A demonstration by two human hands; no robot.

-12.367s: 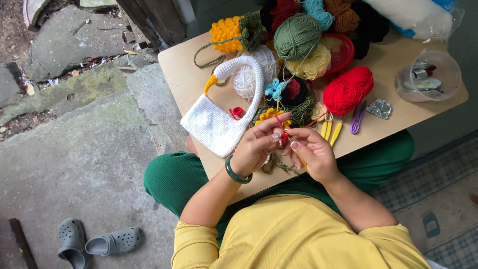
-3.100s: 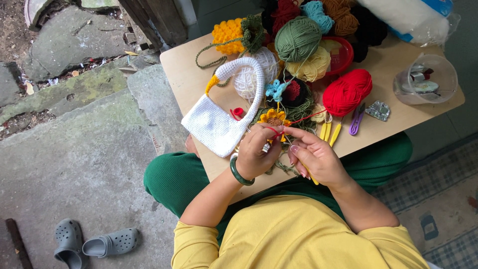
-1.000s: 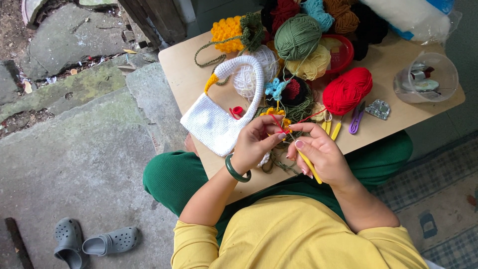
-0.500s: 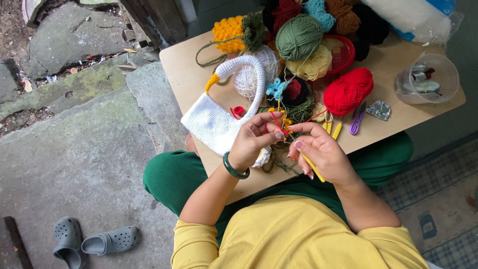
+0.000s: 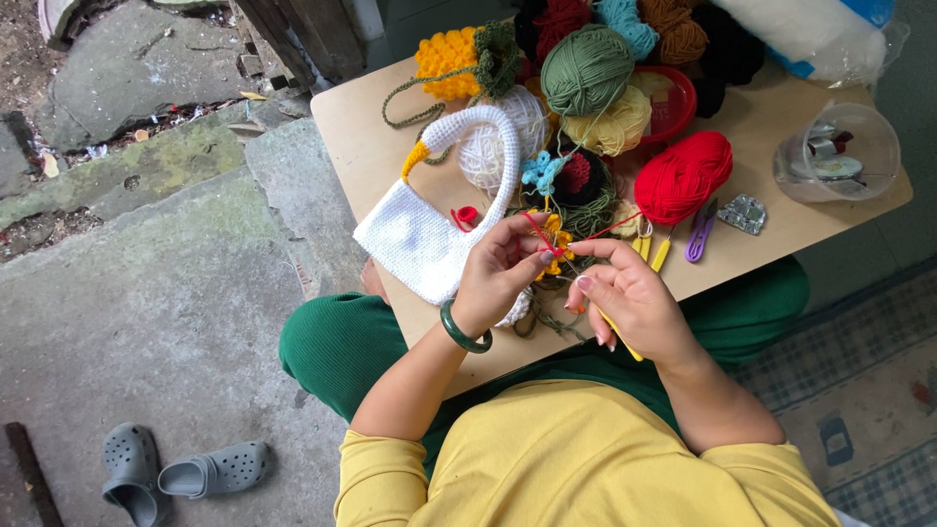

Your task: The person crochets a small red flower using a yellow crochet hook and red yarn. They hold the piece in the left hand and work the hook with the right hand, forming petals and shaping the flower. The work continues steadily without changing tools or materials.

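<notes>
Both hands meet over the near edge of the table (image 5: pixel 371 127). The left hand (image 5: pixel 498 278), a green bangle (image 5: pixel 463 332) at its wrist, pinches a strand of red yarn (image 5: pixel 535 230) and a small yellow crochet piece (image 5: pixel 558 244) between thumb and fingers. The right hand (image 5: pixel 630 303) is closed around a yellow hook (image 5: pixel 621 337), whose handle end sticks out below the palm; the hook's tip is hidden by the fingers. The strand runs up and right to one red ball (image 5: pixel 683 176) lying on the table.

Just left of the hands lies one white crocheted bag (image 5: pixel 415 239) with a curved handle that turns yellow at one end. Behind it sit one white ball (image 5: pixel 508 141), one green ball (image 5: pixel 586 68), one pale yellow ball (image 5: pixel 610 127) and one yellow-and-green crocheted piece (image 5: pixel 464 54) — further skeins crowd the far edge, too bunched to count. One red bowl (image 5: pixel 673 98) stands beside the green ball. Right of the red ball lie one purple snipper (image 5: pixel 699 234) and one small patterned packet (image 5: pixel 744 213). One clear tub (image 5: pixel 839 151) stands at the right end — its contents are too small to tell.

On the stone floor, lower left, lie two grey clogs (image 5: pixel 176 473)
</notes>
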